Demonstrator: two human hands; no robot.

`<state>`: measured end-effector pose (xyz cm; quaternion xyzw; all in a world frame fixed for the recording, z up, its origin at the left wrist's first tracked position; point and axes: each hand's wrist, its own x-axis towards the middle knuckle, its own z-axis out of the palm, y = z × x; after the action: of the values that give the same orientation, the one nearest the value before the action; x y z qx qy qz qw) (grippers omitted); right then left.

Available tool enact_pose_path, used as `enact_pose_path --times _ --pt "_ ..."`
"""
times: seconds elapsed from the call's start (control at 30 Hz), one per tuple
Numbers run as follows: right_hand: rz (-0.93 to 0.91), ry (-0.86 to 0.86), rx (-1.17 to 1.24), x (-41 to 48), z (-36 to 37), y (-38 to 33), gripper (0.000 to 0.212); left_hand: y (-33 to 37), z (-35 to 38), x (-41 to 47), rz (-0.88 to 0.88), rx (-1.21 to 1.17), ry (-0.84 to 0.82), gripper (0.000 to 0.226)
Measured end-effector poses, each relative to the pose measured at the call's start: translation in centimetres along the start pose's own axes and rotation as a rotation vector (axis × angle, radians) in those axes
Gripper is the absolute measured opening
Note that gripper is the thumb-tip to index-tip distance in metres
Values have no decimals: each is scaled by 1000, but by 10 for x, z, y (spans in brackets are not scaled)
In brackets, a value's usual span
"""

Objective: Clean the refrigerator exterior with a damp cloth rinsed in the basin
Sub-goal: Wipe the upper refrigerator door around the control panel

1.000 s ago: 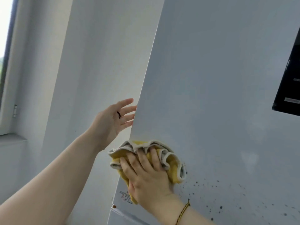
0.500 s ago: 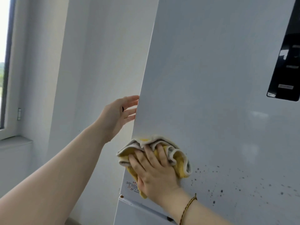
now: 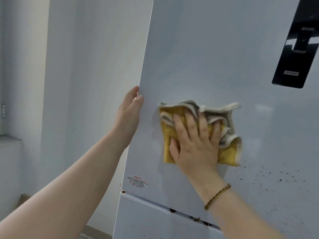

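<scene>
The white refrigerator door [image 3: 207, 57] fills the right of the head view. A crumpled yellow cloth with a pale grey border [image 3: 227, 154] lies flat against its front. My right hand [image 3: 193, 144] presses on the cloth with spread, straight fingers; a thin cord bracelet circles that wrist. My left hand [image 3: 129, 114] holds the door's left edge at about the cloth's height, thumb on the front and fingers hidden behind the edge. Dark specks [image 3: 279, 180] dot the door to the lower right of the cloth.
A glossy black control panel [image 3: 293, 49] sits high on the door at the right. A small red-printed sticker [image 3: 137, 181] marks the lower left corner, above the seam to the lower door [image 3: 146, 218]. A white wall [image 3: 86, 83] and window sill [image 3: 10, 140] stand left.
My right hand has slid the cloth rightward and upward, away from the door's left edge. My left hand has closed in from beside the fridge and taken hold of the door's edge.
</scene>
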<state>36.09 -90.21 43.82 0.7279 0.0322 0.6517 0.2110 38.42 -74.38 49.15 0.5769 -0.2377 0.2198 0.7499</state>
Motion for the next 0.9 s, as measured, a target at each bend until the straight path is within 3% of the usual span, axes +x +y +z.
enact_pose_path --times 0.13,0.27,0.33,0.47,0.57,0.7,0.77,0.9 --pt "-292 -137 46 -45 -2 -16 51 -1 -1 0 -30 12 -6 49" --pt "-511 -75 93 -18 0 13 50 -3 -4 2 -30 31 -23 49" --pt "-409 9 88 18 -3 35 51 -3 -5 2 -28 24 -26 51" --pt "44 39 4 68 -10 59 55 -6 -3 0 -16 5 -35 47" --pt "171 23 -32 55 -6 35 56 -11 -1 -2 5 -18 -34 50" --pt "-83 -130 8 -14 -5 -5 53 -16 1 -1 3 -3 -50 71" --pt "-285 -219 9 -44 -7 -9 51 -17 4 -2 18 61 -19 65" --pt "-568 -246 5 -36 -13 22 52 -18 20 -14 161 505 132 57"
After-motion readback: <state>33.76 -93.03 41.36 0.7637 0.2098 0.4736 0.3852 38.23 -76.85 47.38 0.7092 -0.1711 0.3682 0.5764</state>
